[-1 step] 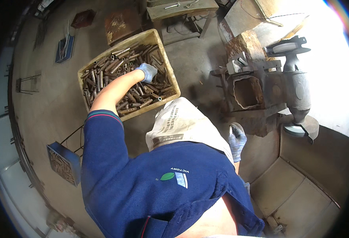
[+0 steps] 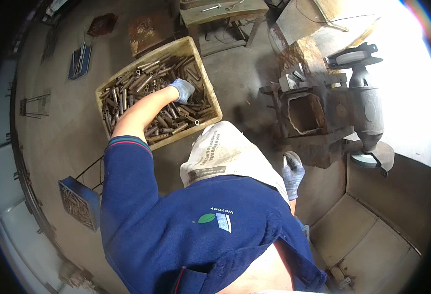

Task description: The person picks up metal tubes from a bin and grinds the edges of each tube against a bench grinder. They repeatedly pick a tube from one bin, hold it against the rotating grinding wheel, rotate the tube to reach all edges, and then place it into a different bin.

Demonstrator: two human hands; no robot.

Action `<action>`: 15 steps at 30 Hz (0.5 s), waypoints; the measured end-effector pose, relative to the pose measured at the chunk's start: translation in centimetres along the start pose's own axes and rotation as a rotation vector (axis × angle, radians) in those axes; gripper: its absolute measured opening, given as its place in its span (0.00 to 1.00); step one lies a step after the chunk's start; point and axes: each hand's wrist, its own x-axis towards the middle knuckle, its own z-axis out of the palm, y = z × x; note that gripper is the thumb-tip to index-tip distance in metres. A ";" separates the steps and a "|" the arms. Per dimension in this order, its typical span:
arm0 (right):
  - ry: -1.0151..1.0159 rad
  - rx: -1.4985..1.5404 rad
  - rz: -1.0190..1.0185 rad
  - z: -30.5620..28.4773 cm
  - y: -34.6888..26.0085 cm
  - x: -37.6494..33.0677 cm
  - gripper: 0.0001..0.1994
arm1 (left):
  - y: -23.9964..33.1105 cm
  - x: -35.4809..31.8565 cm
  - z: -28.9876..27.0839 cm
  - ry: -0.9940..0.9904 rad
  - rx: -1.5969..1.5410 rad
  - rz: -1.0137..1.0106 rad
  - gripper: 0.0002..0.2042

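One tan crate (image 2: 203,73) at far left holds short metal tubes (image 2: 147,85) too many to count, two gloved hands show, one bench grinder (image 2: 365,110) with two wheels stands right, and one blue box (image 2: 80,203) sits near left.

This is a metal workshop, rough and well used. A bench grinder (image 2: 365,110) with 2 grinding wheels stands on a rusty steel stand (image 2: 306,122) at the right. On the bare concrete floor (image 2: 63,142) sits a yellowed plastic crate (image 2: 196,54) heaped with short cut metal tubes (image 2: 142,83). A blue bin (image 2: 80,203) at the lower left holds more small metal pieces. A rusted steel plate (image 2: 149,29) lies farther off, beside a dusty work surface (image 2: 225,12) carrying hand tools. The person wears knitted work gloves and a blue work jacket (image 2: 176,230). Dust and rust stains cover nearly everything.
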 end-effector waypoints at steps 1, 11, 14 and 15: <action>0.001 0.005 0.012 0.0 0.0 0.1 0.10 | 0.3 -0.1 -0.3 -0.004 0.033 0.023 0.10; 0.085 -0.019 0.026 -2.4 0.3 -0.9 0.09 | 0.4 -3.3 -3.8 0.429 -0.463 -0.302 0.16; 0.126 -0.060 -0.036 -2.9 0.4 -0.7 0.09 | -0.2 -4.1 -5.1 0.644 -1.244 -0.239 0.11; 0.119 -0.069 -0.066 -3.0 0.2 -0.6 0.09 | 1.2 -4.8 -6.9 0.723 -1.506 -0.111 0.07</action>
